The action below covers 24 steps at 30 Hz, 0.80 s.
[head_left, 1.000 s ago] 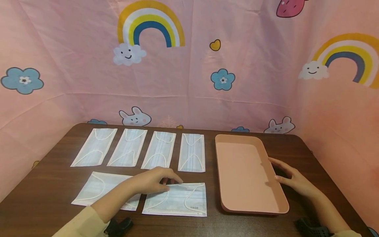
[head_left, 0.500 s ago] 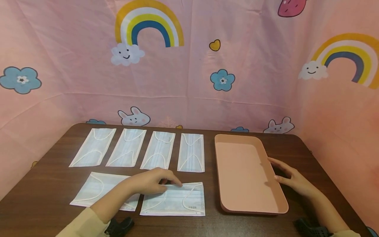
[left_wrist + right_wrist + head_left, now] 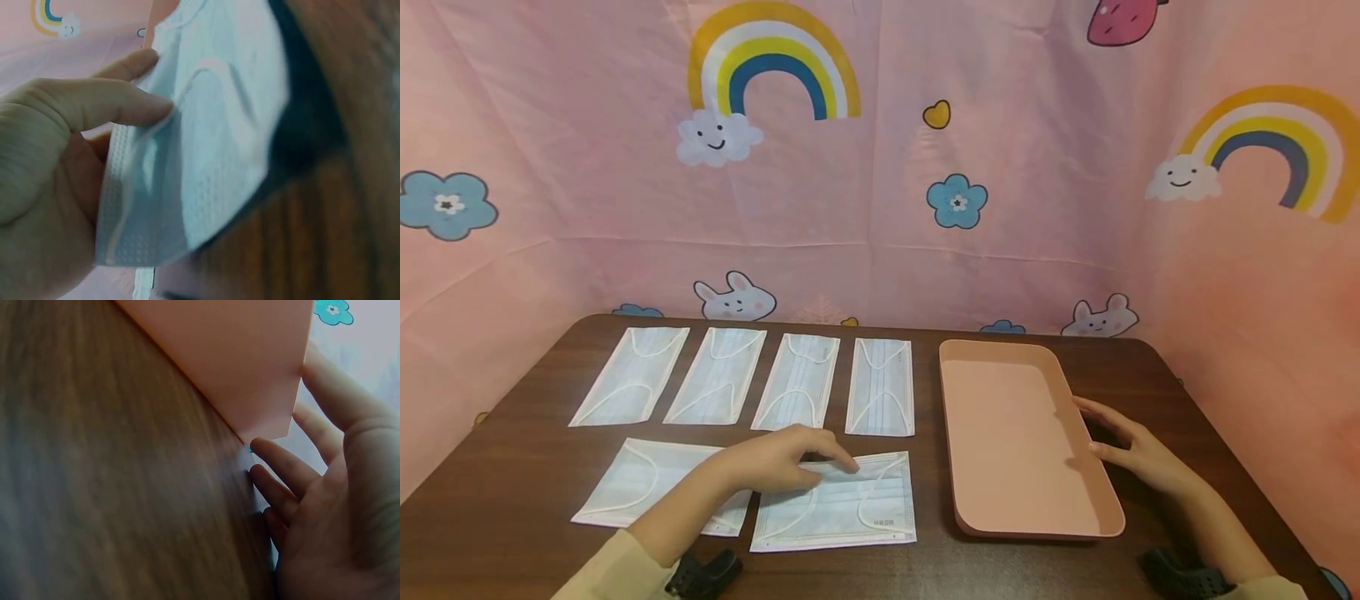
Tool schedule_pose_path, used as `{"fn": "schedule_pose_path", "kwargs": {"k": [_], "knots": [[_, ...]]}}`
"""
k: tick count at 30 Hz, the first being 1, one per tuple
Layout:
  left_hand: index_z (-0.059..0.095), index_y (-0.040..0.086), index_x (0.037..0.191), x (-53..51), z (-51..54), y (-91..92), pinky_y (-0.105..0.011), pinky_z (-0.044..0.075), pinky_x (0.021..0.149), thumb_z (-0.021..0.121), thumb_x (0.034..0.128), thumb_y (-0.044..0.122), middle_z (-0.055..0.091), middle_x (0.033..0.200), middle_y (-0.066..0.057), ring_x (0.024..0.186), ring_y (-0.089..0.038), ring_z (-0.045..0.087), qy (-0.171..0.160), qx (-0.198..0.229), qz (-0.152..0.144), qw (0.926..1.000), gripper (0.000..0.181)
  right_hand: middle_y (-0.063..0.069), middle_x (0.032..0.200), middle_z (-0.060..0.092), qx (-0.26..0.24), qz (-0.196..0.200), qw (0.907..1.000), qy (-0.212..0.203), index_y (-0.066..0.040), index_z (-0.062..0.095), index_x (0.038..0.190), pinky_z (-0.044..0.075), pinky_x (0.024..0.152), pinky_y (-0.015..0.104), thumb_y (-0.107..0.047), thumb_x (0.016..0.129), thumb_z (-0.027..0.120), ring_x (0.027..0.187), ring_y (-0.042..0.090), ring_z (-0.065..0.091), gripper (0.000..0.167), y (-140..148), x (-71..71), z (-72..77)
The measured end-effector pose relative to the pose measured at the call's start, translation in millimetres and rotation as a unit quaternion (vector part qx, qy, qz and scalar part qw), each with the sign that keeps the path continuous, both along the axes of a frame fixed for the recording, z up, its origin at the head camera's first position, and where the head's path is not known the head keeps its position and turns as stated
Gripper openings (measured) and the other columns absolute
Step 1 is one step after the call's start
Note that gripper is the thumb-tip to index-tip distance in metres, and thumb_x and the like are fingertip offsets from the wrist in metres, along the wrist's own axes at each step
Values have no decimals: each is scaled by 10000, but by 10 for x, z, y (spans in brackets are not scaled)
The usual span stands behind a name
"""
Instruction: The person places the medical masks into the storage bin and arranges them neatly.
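In the head view, my left hand (image 3: 778,460) pinches the far edge of a pale blue face mask (image 3: 865,508) in the front row. The left wrist view shows my thumb on the near face of this mask (image 3: 206,144) and fingers behind it; its edge stands raised off the table. My right hand (image 3: 1150,457) touches the right side of a pink tray (image 3: 1022,450) with thumb and forefinger, and its other fingers hang loosely bent beside the tray wall (image 3: 250,369) in the right wrist view.
Another mask (image 3: 617,492) lies partly under my left forearm. Behind, a row of several masks (image 3: 880,387) lies flat on the dark wooden table (image 3: 940,575). A pink patterned cloth (image 3: 880,208) hangs around the table's back and sides.
The held mask has tilted slightly, its far right corner rising. The head view has shifted a little. My right hand stays against the tray.
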<state>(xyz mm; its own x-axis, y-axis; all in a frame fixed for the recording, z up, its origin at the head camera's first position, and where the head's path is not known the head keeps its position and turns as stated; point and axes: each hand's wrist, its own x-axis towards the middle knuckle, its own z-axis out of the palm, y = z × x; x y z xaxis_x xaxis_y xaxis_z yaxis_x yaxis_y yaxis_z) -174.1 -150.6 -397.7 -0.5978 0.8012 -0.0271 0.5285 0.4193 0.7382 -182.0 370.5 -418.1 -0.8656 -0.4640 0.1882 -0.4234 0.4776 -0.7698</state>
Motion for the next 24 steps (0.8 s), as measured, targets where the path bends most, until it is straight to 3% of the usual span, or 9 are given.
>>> {"fn": "schedule_pose_path", "kwargs": {"k": [4, 14, 24], "knots": [[678, 228, 1183, 13, -7, -23, -358, 420, 987, 601, 860, -73, 606, 1137, 148, 1144, -117, 528, -131, 66, 75, 9999, 448, 114, 1457, 405, 55, -47, 10000, 20, -77, 361, 1473, 348, 924, 176, 4, 908, 595, 1259, -46, 347, 617, -7, -10, -32], [690, 154, 1176, 22, -13, -84, -361, 400, 1012, 604, 871, -66, 615, 1176, 113, 1188, -147, 516, -89, 137, 71, 9998, 386, 123, 1460, 399, 77, -26, 9999, 89, -82, 359, 1475, 352, 924, 178, 3, 911, 592, 1264, -52, 337, 616, -4, -20, -79], [670, 128, 1215, 13, 126, -121, -417, 404, 1002, 592, 894, -43, 589, 1269, 14, 1225, -231, 495, 13, 425, 334, 9985, 372, 133, 1458, 398, 121, -50, 9998, 142, -87, 349, 1481, 376, 913, 205, -1, 915, 588, 1259, -44, 346, 620, 9, -8, -71]]}}
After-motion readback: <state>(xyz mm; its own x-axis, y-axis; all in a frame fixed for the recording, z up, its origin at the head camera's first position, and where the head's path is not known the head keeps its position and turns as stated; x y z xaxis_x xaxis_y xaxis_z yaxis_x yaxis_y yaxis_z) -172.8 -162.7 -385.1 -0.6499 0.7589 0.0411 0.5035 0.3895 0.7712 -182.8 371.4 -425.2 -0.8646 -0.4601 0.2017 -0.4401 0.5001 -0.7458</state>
